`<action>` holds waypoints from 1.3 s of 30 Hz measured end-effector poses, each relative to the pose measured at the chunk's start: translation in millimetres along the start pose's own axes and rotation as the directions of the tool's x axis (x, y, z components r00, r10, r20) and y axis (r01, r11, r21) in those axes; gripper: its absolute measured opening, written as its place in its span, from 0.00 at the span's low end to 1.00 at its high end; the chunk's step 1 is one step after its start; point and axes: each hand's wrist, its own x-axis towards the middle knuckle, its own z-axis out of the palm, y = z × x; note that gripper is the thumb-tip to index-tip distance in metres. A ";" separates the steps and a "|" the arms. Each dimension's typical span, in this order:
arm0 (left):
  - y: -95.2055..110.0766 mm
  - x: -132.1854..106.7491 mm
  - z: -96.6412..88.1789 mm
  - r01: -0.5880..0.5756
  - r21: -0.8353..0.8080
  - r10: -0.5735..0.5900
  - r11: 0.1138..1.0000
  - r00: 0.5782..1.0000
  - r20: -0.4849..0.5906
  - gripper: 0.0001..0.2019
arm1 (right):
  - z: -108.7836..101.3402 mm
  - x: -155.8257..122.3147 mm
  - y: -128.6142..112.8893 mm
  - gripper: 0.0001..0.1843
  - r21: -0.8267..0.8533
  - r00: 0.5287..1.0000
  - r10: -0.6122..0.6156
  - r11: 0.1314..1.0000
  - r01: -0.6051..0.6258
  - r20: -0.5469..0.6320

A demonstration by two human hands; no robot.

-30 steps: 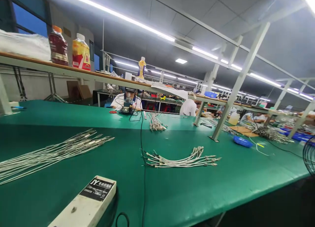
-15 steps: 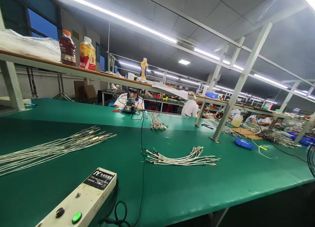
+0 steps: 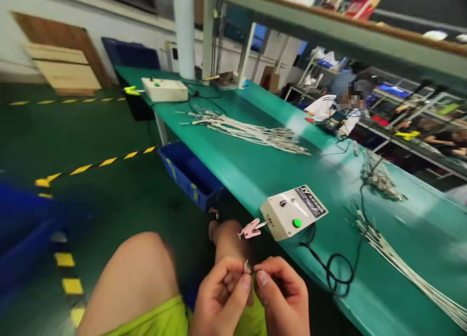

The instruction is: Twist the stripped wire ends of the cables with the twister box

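Observation:
Over my lap, my left hand (image 3: pixel 223 297) is closed, with thumb and forefinger pinching thin wires (image 3: pixel 247 266). My right hand (image 3: pixel 281 294) is closed as well, pinching a dark wire end right beside the left fingertips. The rest of the wires is hidden by my fingers. Just beyond my hands, at the table edge, sits a beige wire-twisting machine (image 3: pixel 279 224) with a black knob and a lit green button. A pink clip (image 3: pixel 251 228) sticks out on its metal shaft towards me.
Bundles of white cables (image 3: pixel 251 134) lie on the green table (image 3: pixel 314 173). A second beige box (image 3: pixel 166 90) stands at the far end. Below the edge is a blue bin (image 3: pixel 189 173). A black cord (image 3: pixel 341 273) coils beside the machine. A co-worker (image 3: pixel 337 105) sits across.
My view has swung left and down. Both hands, my lap and the machine's pink clip have come into the picture, the hands pinching wires.

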 end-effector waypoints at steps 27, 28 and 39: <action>7.4 36.6 -34.8 -0.084 0.149 0.084 0.985 0.996 0.009 0.08 | 17.4 9.3 27.6 0.09 0.135 0.998 0.059 0.989 -0.060 0.012; 6.9 37.1 -34.6 -0.081 0.155 0.079 0.985 0.997 0.021 0.08 | 16.5 8.3 28.5 0.10 0.110 0.998 0.059 0.992 -0.060 0.009; -15.3 28.8 -38.6 -0.542 0.567 0.519 0.621 0.826 0.220 0.15 | 23.6 4.4 13.7 0.12 -0.264 0.909 -0.414 0.883 0.388 -0.052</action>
